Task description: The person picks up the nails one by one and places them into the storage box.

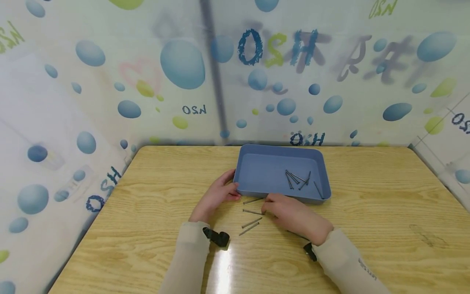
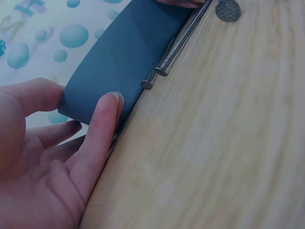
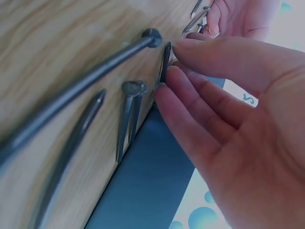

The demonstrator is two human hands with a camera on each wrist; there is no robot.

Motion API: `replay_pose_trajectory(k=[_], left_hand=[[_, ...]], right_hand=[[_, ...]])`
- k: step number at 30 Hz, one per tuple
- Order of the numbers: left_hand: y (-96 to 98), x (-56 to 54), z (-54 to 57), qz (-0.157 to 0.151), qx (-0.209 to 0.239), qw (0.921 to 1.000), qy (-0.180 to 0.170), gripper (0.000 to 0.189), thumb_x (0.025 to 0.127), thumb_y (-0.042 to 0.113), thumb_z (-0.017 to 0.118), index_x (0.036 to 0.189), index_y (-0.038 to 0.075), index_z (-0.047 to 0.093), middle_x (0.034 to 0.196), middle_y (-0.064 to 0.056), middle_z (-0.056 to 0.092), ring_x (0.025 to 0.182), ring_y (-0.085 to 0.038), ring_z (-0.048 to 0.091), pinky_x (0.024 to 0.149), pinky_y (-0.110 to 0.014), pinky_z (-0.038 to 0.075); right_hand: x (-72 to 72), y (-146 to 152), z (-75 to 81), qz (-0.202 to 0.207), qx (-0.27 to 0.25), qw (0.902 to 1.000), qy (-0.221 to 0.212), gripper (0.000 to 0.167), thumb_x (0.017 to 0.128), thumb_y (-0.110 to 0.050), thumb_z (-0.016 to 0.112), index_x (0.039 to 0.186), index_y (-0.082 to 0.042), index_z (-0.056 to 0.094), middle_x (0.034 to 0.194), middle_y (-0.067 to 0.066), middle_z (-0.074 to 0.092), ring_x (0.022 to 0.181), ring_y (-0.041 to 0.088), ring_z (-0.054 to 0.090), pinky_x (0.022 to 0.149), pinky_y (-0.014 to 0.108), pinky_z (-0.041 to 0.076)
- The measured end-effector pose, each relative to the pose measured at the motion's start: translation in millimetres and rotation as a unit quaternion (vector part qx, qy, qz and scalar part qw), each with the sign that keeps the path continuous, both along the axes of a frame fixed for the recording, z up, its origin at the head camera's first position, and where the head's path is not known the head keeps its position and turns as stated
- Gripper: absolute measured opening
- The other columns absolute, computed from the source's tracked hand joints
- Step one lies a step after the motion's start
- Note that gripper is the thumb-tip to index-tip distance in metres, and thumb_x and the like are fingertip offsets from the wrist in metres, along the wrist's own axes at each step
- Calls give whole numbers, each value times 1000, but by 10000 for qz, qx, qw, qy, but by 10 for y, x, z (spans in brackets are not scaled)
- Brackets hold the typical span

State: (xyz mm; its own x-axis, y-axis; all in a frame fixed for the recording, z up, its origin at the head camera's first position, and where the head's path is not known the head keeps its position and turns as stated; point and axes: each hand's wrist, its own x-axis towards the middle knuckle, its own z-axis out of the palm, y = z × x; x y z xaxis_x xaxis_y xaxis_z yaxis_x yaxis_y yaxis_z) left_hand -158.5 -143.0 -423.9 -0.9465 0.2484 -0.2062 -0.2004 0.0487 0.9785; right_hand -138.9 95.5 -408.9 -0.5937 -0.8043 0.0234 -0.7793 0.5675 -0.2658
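Observation:
A blue rectangular tray (image 1: 257, 169) lies near the table's back edge, with several nails (image 1: 289, 179) in its right half. My left hand (image 1: 216, 194) grips its front left corner, thumb along the front wall (image 2: 90, 90) and fingers round the side. Just before the tray, my right hand (image 1: 290, 212) has its thumb and fingers curled at a nail (image 3: 165, 64) on the table, its point showing by the thumb. More loose nails (image 1: 251, 223) lie between my hands. Beneath the right wrist another nail (image 1: 296, 234) shows partly.
The wooden table (image 1: 147, 253) meets a printed curtain (image 1: 235, 94) of blue and green drops behind the tray. Black wrist cameras (image 1: 216, 237) sit at both sleeve cuffs. A faint dark mark (image 1: 427, 237) is on the table at right.

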Motion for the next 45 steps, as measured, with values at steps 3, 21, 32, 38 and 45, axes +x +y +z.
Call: replay_pose_trajectory(k=[3, 21, 32, 38, 45], left_hand=[[2, -2, -3, 4, -10, 10000, 33, 57, 90, 8, 47, 142, 7, 23, 141, -15, 28, 85, -36, 56, 80, -43, 48], [-1, -93, -240, 347, -54, 9993, 92, 55, 89, 11, 51, 140, 15, 31, 137, -7, 36, 76, -23, 59, 71, -34, 52], [-9, -65, -128, 131, 22, 9999, 1, 56, 90, 9, 48, 141, 12, 26, 139, -12, 32, 80, -28, 58, 76, -40, 50], [10, -7, 13, 11, -37, 10000, 30, 57, 90, 7, 45, 142, 8, 22, 140, -17, 30, 84, -35, 57, 79, -43, 49], [-2, -22, -28, 20, 27, 10000, 39, 57, 90, 7, 46, 142, 7, 23, 141, -16, 29, 85, -37, 56, 79, -43, 49]], right_hand=[[0, -3, -1, 8, 17, 10000, 45, 24, 79, 0, 62, 96, -16, 64, 97, -3, 51, 88, 12, 51, 75, 28, 46], [-17, -34, -52, 182, -146, 9997, 99, 14, 81, -6, 63, 82, -20, 65, 83, -7, 51, 77, 7, 52, 69, 22, 46], [-5, -21, -32, 218, -338, 9988, 294, 28, 78, 9, 60, 79, -19, 65, 84, -7, 50, 77, 8, 51, 67, 23, 47], [12, -5, -13, 22, -163, 9991, 393, 33, 76, 13, 61, 78, -20, 64, 88, -7, 49, 79, 8, 50, 67, 23, 47], [22, -21, -1, -136, -64, 9988, 459, 26, 77, 7, 63, 75, -19, 65, 80, -7, 49, 73, 9, 49, 64, 23, 47]])
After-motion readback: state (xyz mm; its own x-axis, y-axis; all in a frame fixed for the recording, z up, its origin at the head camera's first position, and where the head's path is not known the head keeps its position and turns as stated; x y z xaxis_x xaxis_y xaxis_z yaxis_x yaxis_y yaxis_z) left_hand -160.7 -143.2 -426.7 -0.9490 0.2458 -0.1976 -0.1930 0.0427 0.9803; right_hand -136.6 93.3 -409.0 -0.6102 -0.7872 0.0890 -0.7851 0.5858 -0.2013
